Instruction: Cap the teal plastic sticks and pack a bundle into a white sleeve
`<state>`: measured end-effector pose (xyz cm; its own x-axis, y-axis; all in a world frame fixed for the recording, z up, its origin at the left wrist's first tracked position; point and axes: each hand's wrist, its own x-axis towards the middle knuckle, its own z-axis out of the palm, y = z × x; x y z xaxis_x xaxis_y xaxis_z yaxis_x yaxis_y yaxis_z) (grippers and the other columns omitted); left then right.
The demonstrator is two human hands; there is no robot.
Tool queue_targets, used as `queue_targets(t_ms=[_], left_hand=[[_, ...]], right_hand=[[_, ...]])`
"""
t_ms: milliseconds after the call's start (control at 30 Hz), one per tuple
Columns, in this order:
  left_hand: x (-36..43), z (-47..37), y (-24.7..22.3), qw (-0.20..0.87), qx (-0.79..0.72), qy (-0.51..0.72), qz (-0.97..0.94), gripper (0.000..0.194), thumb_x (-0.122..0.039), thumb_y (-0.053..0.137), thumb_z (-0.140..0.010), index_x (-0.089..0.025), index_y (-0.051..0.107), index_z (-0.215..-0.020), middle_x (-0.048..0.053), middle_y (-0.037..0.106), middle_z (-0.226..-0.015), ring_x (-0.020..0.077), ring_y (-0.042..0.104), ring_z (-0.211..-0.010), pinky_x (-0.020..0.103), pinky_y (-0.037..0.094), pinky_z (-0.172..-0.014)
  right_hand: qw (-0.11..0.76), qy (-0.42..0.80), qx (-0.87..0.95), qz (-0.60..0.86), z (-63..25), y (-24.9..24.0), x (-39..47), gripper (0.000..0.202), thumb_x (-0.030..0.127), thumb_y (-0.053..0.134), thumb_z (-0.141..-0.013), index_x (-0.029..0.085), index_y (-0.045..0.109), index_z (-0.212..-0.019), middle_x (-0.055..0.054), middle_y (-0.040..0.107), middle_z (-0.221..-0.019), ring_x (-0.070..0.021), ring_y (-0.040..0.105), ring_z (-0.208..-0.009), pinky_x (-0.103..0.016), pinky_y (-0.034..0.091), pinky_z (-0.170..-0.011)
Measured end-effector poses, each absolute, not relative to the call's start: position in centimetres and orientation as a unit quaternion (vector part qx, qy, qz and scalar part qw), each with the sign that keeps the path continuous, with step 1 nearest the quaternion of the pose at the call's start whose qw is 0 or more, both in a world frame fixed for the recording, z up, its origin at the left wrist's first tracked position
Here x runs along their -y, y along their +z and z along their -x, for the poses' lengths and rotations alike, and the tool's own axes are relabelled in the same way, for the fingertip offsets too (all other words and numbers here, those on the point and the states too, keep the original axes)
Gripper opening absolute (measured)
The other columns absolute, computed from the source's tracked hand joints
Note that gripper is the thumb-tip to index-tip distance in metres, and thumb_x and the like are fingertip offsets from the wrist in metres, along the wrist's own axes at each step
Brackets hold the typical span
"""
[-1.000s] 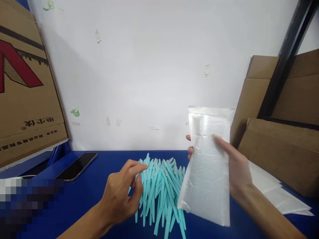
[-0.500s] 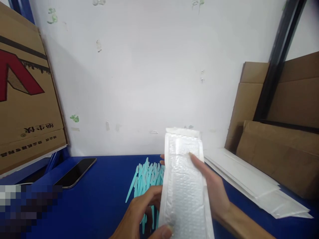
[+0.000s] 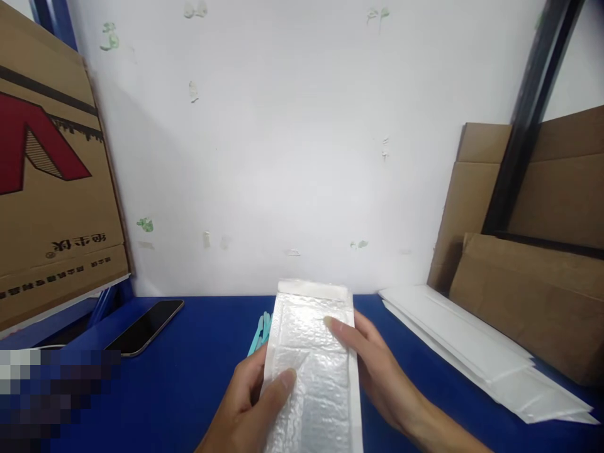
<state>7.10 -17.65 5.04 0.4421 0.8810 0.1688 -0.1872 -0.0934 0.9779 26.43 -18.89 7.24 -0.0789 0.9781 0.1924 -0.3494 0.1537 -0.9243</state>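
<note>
A white bubble mailer [image 3: 314, 377] is held up in front of me, its flap end pointing away towards the wall. My left hand [image 3: 250, 396] grips its left edge, thumb flat on the front and fingers behind. On the right edge, my right hand [image 3: 377, 365] pinches it the same way, thumb higher up near the flap. Behind the mailer lie several turquoise plastic sticks [image 3: 259, 333] with slim tapered ends; most of the pile is hidden by the mailer and my left hand.
The table [image 3: 189, 377] is blue. A dark-screened phone [image 3: 146, 327] lies at the left, near a printed cardboard box [image 3: 51, 214]. To the right, more white mailers [image 3: 472, 340] lie stacked beside brown cardboard [image 3: 528, 302]. A white wall [image 3: 283, 145] rises behind.
The mailer has moved left and lower, covering most of the turquoise sticks. My left hand has slid up its edge and now clasps it; my right hand has come along, still gripping.
</note>
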Motion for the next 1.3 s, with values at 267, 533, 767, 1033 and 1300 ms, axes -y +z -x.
queue_targets(t_ms=[267, 533, 767, 1033, 1300], left_hand=[[14.6, -6.7, 3.8, 0.477, -0.353, 0.437, -0.676, 0.043, -0.054, 0.060, -0.089, -0.016, 0.069, -0.071, 0.001, 0.059, -0.063, 0.0137, 0.050, -0.058, 0.023, 0.042, -0.050], [14.3, -6.6, 5.4, 0.530, -0.271, 0.428, -0.680, 0.040, -0.039, 0.066, -0.089, -0.019, 0.064, -0.123, 0.008, 0.070, -0.099, 0.0216, 0.065, -0.081, 0.031, 0.055, -0.073], [14.5, -6.7, 5.1, 0.566, -0.265, 0.434, -0.649, 0.043, -0.041, 0.064, -0.090, -0.018, 0.061, -0.127, 0.011, 0.071, -0.109, 0.0253, 0.068, -0.090, 0.032, 0.056, -0.074], [14.0, -6.4, 5.1, 0.564, -0.310, 0.445, -0.623, 0.053, -0.042, 0.066, -0.089, -0.019, 0.052, -0.134, 0.006, 0.074, -0.088, 0.0183, 0.067, -0.064, 0.025, 0.050, -0.057], [13.9, -6.5, 5.1, 0.572, -0.332, 0.473, -0.582, 0.058, -0.049, 0.068, -0.084, -0.023, 0.045, -0.131, -0.003, 0.065, -0.067, 0.0139, 0.058, -0.053, 0.019, 0.040, -0.049]], right_hand=[[0.573, 0.437, 0.594, 0.358, -26.1, 6.9, 18.1, 0.033, 0.047, 0.063, -0.091, 0.021, 0.064, -0.111, -0.006, 0.069, -0.101, -0.0202, 0.064, -0.086, -0.031, 0.051, -0.075], [0.567, 0.287, 0.628, 0.450, -27.1, 5.4, 16.6, 0.043, 0.053, 0.054, -0.093, 0.018, 0.054, -0.068, 0.003, 0.044, -0.062, -0.0110, 0.039, -0.057, -0.024, 0.031, -0.052], [0.557, 0.266, 0.641, 0.456, -27.3, 5.2, 16.4, 0.044, 0.053, 0.046, -0.097, 0.019, 0.051, -0.070, 0.004, 0.042, -0.061, -0.0115, 0.041, -0.055, -0.024, 0.034, -0.051], [0.559, 0.275, 0.637, 0.454, -27.4, 5.3, 16.4, 0.038, 0.051, 0.047, -0.097, 0.020, 0.067, -0.105, 0.002, 0.055, -0.067, -0.0129, 0.051, -0.052, -0.025, 0.045, -0.048], [0.565, 0.303, 0.634, 0.432, -27.5, 5.5, 16.6, 0.033, 0.044, 0.054, -0.095, 0.023, 0.071, -0.114, -0.004, 0.069, -0.081, -0.0148, 0.057, -0.062, -0.025, 0.050, -0.051]])
